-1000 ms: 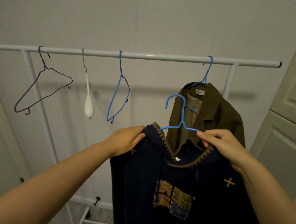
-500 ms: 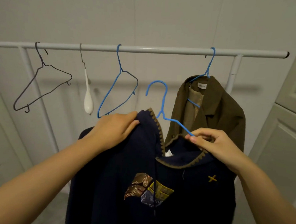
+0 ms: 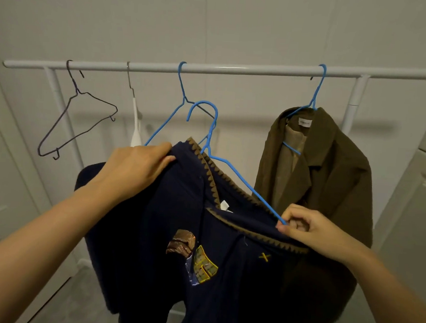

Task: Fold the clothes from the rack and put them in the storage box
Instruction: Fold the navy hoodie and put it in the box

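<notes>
A navy knitted sweater [image 3: 178,221] with brown zigzag trim and a colourful patch hangs in front of me, off the white rack rail [image 3: 237,68]. My left hand [image 3: 137,164] grips its left shoulder. My right hand [image 3: 302,226] pinches the right arm of a blue wire hanger [image 3: 209,136], which sticks up out of the sweater's neck with its left arm still inside. An olive-brown coat [image 3: 330,181] hangs on another blue hanger at the rail's right end. No storage box is in view.
Three empty hangers stay on the rail: a dark wire hanger [image 3: 77,118], a white hanger [image 3: 135,129] and a blue empty hanger [image 3: 179,104]. White cupboard doors [image 3: 418,211] stand at the right, a white wall behind, grey floor below.
The sweater and its hanger have swung left and tilted. My right hand dropped lower, drawing the hanger's right arm out of the neck. My left hand shifted left on the shoulder.
</notes>
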### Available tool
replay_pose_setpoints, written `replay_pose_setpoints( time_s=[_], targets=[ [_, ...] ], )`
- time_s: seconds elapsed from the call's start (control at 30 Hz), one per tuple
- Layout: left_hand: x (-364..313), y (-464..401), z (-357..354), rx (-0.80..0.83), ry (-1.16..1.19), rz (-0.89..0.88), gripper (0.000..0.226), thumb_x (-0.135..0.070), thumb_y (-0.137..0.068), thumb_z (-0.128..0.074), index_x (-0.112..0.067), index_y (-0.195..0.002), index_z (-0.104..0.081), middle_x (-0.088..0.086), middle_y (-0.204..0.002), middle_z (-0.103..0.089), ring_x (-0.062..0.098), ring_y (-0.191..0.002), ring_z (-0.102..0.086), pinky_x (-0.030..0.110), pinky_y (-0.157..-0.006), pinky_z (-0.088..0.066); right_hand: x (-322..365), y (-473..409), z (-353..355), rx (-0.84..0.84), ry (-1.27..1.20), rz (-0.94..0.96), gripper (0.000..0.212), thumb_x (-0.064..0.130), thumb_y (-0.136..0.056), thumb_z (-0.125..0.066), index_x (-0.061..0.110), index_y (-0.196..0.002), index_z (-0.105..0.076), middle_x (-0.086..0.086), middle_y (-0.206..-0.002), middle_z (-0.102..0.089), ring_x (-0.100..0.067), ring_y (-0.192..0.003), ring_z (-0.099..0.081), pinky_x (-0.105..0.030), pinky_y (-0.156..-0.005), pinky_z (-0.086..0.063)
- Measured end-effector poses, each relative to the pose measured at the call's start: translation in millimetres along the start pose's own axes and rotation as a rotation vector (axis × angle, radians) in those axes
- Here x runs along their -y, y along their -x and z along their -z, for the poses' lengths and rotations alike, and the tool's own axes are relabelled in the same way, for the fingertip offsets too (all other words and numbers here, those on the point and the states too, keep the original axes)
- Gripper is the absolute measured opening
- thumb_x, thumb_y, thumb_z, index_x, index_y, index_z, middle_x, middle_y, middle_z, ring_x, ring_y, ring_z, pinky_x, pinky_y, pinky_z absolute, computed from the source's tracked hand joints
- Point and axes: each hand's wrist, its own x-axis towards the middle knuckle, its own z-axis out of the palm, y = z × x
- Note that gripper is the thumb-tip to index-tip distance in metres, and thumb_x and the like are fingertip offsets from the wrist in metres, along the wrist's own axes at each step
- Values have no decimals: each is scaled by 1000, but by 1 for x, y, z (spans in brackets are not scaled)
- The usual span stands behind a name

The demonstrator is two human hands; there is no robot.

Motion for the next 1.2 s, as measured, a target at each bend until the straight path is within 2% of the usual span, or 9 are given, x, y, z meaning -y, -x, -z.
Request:
replay_pose_setpoints(
  time_s=[0.23,0.43,0.57,0.7,0.83,0.9,1.0,1.1,1.2],
  targets=[
    [10,6,6,9,-25,28,38,-54,-94,-16,-23,-89,-38,-10,-64,-42,20,-55,-43,29,-46,-25,-15,6,-15,-57,-243,-102,35,20,-73,-80,18,-107,-71,-10,-94,-74,-23,-82,-69,-26,-75,-56],
    [14,16,3,20,74,88,27,-46,-99,-29,-22,-88,-36,-2,-67,-49,33,-65,-55,33,-49,-30,-17,8,-40,-469,-413,-102,27,-1,-75,-76,11,-98,-73,-2,-87,-77,-13,-80,-73,-15,-67,-55],
    [16,19,5,-45,151,171,33,-46,-100,-30,-18,-99,-47,10,-78,-62,39,-74,-58,37,-56,-39,-13,13,-47,-498,-448,-48,21,17,-66,-80,21,-86,-79,-6,-86,-76,-16,-80,-73,-17,-69,-56],
    [6,17,10,-65,163,130,30,-42,-100,-32,-16,-98,-47,10,-76,-61,37,-72,-57,35,-56,-35,-6,12,-50,-442,-229,99,21,49,-76,-77,30,-84,-78,-2,-79,-71,-17,-73,-67,-23,-66,-51],
    [-8,13,14,-46,228,121,25,-35,-102,-36,-13,-98,-47,10,-80,-61,38,-76,-57,34,-58,-31,25,7,-40,-818,-71,221,31,50,-87,-66,21,-77,-63,3,-71,-57,-12,-65,-53,-27,-62,-44],
    [-18,13,14,-31,223,95,26,-39,-100,-32,-16,-93,-41,4,-76,-56,38,-76,-56,35,-59,-33,47,-1,-31,-880,88,221,19,36,-89,-65,19,-98,-65,2,-96,-60,-11,-89,-58,-32,-81,-49],
    [-31,13,11,11,217,56,30,-47,-96,-23,-21,-89,-34,-5,-72,-45,36,-76,-56,37,-58,-39,71,-25,-28,-691,392,179,45,45,-97,-57,28,-138,-51,10,-133,-52,-10,-128,-43,-36,-108,-31],
    [-36,14,9,20,214,26,30,-50,-95,-21,-23,-86,-30,-6,-70,-44,33,-72,-56,39,-58,-44,81,-43,-35,-530,498,191,45,51,-100,-44,34,-142,-46,16,-110,-61,-3,-105,-55,-32,-94,-43],
    [-30,19,5,32,195,13,32,-51,-95,-18,-23,-91,-34,-5,-72,-49,30,-71,-57,36,-56,-40,85,-53,-35,-502,524,185,27,48,-101,-40,36,-109,-63,10,-67,-54,-8,-62,-54,-33,-56,-47]
  ],
)
